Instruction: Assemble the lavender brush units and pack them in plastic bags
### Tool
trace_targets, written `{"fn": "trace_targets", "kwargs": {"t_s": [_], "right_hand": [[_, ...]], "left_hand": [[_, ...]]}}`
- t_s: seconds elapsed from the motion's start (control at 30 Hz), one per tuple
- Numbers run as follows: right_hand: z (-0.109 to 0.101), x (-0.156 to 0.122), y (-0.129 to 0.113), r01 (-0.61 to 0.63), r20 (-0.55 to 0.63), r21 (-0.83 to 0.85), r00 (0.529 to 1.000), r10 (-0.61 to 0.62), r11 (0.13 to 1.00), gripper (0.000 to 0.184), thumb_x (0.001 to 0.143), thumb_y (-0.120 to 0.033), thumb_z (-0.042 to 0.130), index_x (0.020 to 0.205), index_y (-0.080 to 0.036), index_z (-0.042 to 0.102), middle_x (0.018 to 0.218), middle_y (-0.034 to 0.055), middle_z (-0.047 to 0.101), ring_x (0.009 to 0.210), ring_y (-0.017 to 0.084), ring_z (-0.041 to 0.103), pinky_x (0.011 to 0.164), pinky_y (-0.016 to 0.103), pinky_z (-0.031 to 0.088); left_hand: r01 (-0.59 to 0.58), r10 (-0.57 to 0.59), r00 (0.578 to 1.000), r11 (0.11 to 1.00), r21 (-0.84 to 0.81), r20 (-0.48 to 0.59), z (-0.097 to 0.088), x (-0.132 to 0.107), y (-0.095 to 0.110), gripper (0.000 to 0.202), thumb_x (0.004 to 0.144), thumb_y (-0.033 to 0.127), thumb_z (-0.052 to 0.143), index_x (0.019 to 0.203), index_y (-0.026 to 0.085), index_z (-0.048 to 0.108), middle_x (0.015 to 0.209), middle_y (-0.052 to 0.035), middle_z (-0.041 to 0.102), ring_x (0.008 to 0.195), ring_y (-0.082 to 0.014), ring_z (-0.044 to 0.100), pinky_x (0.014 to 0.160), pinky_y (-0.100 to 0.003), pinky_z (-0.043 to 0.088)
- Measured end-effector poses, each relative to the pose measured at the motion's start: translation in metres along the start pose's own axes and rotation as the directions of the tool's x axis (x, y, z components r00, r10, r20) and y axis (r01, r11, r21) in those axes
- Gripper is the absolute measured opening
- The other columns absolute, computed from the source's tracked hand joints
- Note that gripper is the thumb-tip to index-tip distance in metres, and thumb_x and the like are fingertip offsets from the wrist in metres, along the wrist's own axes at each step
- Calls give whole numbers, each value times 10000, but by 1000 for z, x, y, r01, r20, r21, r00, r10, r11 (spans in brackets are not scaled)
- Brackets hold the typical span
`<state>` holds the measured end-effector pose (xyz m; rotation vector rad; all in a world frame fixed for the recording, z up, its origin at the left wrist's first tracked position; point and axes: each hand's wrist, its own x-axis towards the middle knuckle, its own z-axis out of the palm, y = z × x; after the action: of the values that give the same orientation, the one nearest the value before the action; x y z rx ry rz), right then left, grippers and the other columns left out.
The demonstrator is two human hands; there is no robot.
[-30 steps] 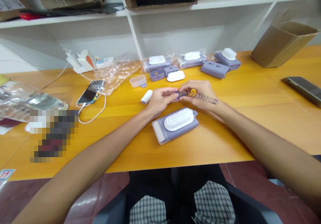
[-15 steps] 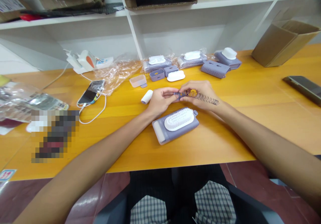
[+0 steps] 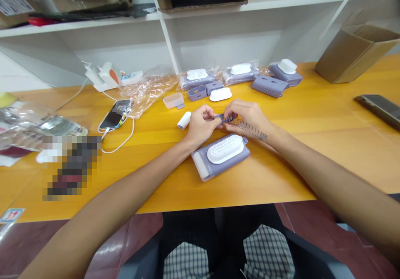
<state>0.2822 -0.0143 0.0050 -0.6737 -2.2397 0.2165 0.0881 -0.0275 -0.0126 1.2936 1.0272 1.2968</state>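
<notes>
My left hand [image 3: 200, 124] is closed, thumb and fingers pinching a small purple-grey part [image 3: 219, 118] that the fingertips largely cover. My right hand [image 3: 250, 115] meets it from the other side, its fingers closed around one end of a metal coil spring [image 3: 251, 130]. The spring's loose end trails down beside my right wrist. Just nearer to me lies a purple scrubbing brush [image 3: 218, 170] with white bristles [image 3: 226, 149] facing up. Close to my left hand, a short white cylinder [image 3: 184, 120] rests on the table.
Behind my hands are a clear cap [image 3: 173, 100], an oval purple frame [image 3: 197, 93], a white brush head [image 3: 220, 94], a purple shell [image 3: 270, 86] and bagged brushes [image 3: 240, 75]. A charging phone [image 3: 115, 114] lies left; a cardboard box [image 3: 350, 56] and dark phone [image 3: 378, 110] are right.
The spring's loose end has swung down and slightly left. My right fingers have shifted their hold on it. The brush and other table items stay where they were.
</notes>
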Motion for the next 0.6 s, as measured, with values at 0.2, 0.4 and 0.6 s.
{"fn": "trace_targets", "kwargs": {"t_s": [0.2, 0.4, 0.6], "right_hand": [[1, 0, 1, 35, 25, -39, 999, -34, 999, 129, 903, -330, 716, 943, -233, 641, 936, 66, 700, 853, 236, 641, 784, 360, 513], [-4, -1, 3, 25, 67, -32, 997, -22, 999, 149, 919, -373, 714, 952, -244, 648, 964, 75, 699, 916, 263, 633, 819, 386, 506], [-6, 0, 2, 33, 89, -34, 996, -30, 999, 130, 890, -291, 713, 889, -250, 590, 967, 78, 693, 889, 262, 612, 791, 393, 501]], "left_hand": [[30, -31, 999, 998, -52, -12, 1, -1, 1, 294, 672, 75, 716, 754, 195, 460, 657, 86, 531, 596, -80, 603, 657, -267, 632], [57, -56, 998, 996, -66, 8, 0, -1, 3, 315, 664, 105, 746, 744, 197, 455, 645, 92, 518, 591, -67, 568, 689, -273, 636], [63, -62, 998, 996, -68, 13, 0, 0, 2, 330, 660, 107, 751, 731, 198, 442, 638, 93, 508, 588, -64, 559, 689, -275, 640]]}}
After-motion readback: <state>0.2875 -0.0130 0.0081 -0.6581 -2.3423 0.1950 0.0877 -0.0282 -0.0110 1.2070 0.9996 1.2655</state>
